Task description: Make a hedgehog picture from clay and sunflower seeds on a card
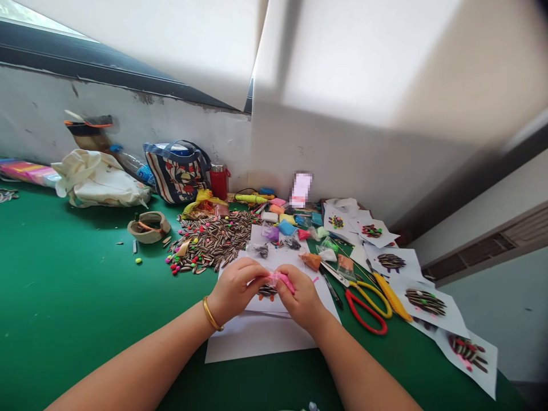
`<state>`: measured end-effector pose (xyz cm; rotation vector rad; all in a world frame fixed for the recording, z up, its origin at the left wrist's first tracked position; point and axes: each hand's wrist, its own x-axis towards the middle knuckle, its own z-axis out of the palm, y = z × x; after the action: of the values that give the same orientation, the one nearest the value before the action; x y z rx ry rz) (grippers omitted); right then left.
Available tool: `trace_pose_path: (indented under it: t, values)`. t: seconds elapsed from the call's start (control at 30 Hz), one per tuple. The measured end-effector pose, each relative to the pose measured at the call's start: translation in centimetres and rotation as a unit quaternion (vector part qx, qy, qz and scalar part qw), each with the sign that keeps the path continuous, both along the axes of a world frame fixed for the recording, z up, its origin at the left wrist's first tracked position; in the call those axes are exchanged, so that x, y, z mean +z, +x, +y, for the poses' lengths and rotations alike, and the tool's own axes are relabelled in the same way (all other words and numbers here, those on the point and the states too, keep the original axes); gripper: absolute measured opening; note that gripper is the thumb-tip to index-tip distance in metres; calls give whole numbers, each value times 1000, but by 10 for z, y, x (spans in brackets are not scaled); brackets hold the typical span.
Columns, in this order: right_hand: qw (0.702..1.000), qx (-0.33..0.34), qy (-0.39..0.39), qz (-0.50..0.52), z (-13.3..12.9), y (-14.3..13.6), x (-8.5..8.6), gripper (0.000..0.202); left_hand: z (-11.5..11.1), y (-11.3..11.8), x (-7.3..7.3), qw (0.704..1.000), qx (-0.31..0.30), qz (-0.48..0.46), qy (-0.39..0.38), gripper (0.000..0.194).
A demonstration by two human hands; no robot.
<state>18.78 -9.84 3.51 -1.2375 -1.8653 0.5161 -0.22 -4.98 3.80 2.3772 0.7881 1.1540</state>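
Fingers: curled closed on both hands; left hand (240, 288) pinches the left end of a pink packet (286, 281); right hand (305, 297) grips its right end, thumb against the pink
Packet: held up between the hands, above the seed picture (268, 290); clear wrap shows by the left fingertips
Seed picture: partly hidden by the hands; dark striped seeds, orange bits at lower edge; on white paper (252, 342)
Wrist: gold bangle (208, 314) on the left one
Seed pile (233, 234): striped seeds, loose, beyond the left hand; small red, pink, green and yellow balls mixed in
Coloured packets (287, 229): cluster beyond the hands; purple, blue, yellow, green, orange among them
Scissors (351, 284): right of right hand, blades open slightly or shut, cannot tell; one yellow loop, one red; black pen (334, 292) just beside
Yellow tool (391, 297): long, right of scissors, one end near the finished-looking cards (454, 317); cards lie in a curved row along the right side, each with seeds and coloured bits
Bowl (139, 233): left of seed pile; lone yellow ball (138, 261) nearer the camera
Back edge: white cloth bag (103, 185); clear bottle (128, 161); striped bag (175, 174); red flask (220, 182); phone-like rectangle (301, 188), pixelated
Table (85, 297): green
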Motion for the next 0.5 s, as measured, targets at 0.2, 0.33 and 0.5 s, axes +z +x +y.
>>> trace_pose_path:
  t: [0.2, 0.33, 0.5]
  values:
    - [1000, 20, -10, 3, -1, -2, 1, 15, 1, 3, 3, 999, -14, -20, -38, 7]
    - [1000, 12, 4, -8, -1, -2, 1, 14, 1, 4, 2, 997, -5, -46, -63, 7]
    - [999, -7, 31, -22, 0, -1, 1, 12, 1, 4, 0, 992, 34, -43, -110, 9]
